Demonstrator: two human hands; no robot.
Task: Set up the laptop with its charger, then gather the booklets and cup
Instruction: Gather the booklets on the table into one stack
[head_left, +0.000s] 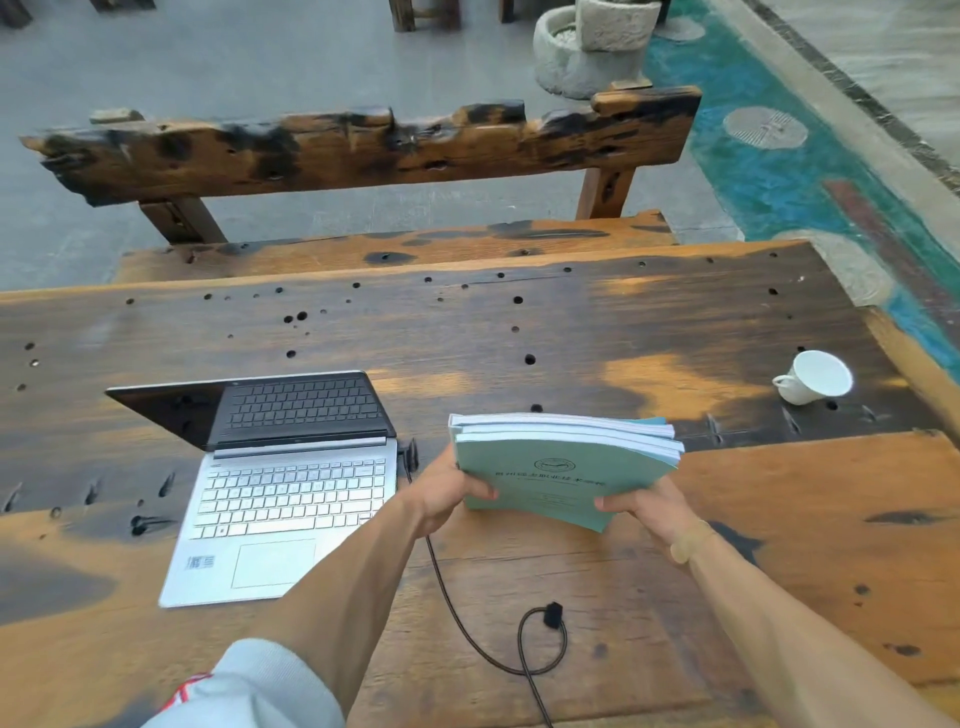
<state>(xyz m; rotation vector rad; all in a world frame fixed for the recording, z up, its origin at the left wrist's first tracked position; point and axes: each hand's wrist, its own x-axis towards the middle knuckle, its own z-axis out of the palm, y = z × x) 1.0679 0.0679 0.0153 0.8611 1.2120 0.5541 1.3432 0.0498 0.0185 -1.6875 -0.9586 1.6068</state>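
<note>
A silver laptop lies open on the wooden table, its dark screen tilted back. A black charger cable runs from the laptop's right side toward the near edge, looping once. I hold a stack of teal booklets just above the table, right of the laptop. My left hand grips the stack's near left corner, and my right hand grips its near right corner. A white cup lies tipped on its side at the far right of the table.
A rough wooden bench stands behind the table's far edge. Stone planters sit on the grey floor beyond it. A teal painted strip runs along the floor to the right.
</note>
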